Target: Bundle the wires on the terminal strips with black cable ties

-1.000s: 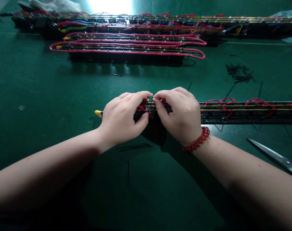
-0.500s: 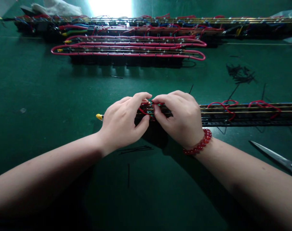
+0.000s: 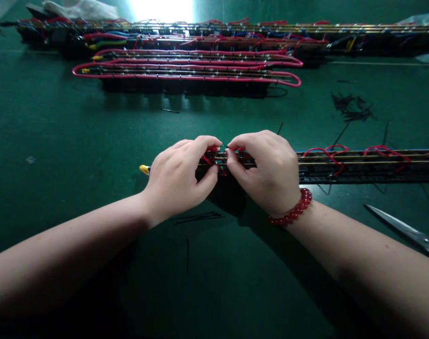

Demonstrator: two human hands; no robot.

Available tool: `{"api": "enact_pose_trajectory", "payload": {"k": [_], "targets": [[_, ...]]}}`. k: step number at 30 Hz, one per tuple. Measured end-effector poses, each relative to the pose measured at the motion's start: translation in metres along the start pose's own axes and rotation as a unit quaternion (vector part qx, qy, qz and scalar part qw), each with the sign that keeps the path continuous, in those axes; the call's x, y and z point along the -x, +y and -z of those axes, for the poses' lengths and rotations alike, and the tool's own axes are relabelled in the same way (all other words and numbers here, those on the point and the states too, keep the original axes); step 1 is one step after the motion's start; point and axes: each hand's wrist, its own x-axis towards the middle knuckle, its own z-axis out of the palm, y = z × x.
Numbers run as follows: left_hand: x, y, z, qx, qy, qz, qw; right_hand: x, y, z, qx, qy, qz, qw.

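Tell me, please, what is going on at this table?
A person has both bare hands at a long black assembly with brass-coloured rails and red wires. The left hand curls over it near one end. The right hand brings thumb and forefinger close together there; what they may pinch is too small to tell. Scissors lie at the right, a pile of black strips farther back, and more wired assemblies beyond.

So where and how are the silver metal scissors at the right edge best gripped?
Probably grip the scissors behind the pivot, coming from the right: their narrow blades taper to a point at upper left. The handles lie out of view.
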Motion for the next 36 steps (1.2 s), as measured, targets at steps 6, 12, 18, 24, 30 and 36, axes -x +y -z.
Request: {"api": "enact_pose_trajectory", "payload": {"k": [6, 12, 18, 24, 30, 36], "targets": [[-0.0005, -0.0006, -0.0011, -0.005, 0.005, -0.022, 1.000, -0.0004, 0.0012, -0.0013, -0.009, 0.002, 0.011, 1.000], [-0.0001, -0.0009, -0.0008, 0.001, 0.010, -0.020, 1.000, -0.0012, 0.0033, -0.0007, -0.034, -0.003, 0.023, 0.999], [0.0009, -0.0026, -0.0023, -0.002, 0.017, -0.017, 1.000, -0.0005, 0.0060, -0.0003, -0.041, -0.005, 0.052, 0.998], [-0.0001, -0.0042, -0.0034, -0.007, 0.022, -0.030, 0.999, -0.0009, 0.0053, 0.0014, -0.033, -0.014, 0.024, 0.999], [-0.0006, -0.0036, -0.0038, -0.026, 0.023, -0.033, 0.999, -0.0010, 0.0038, 0.0024, -0.030, -0.016, 0.041, 0.999], [-0.0007, -0.0043, -0.0049, -0.029, 0.026, -0.034, 0.999, -0.0002, 0.0017, 0.0040, -0.041, -0.018, 0.034, 0.998]]}}
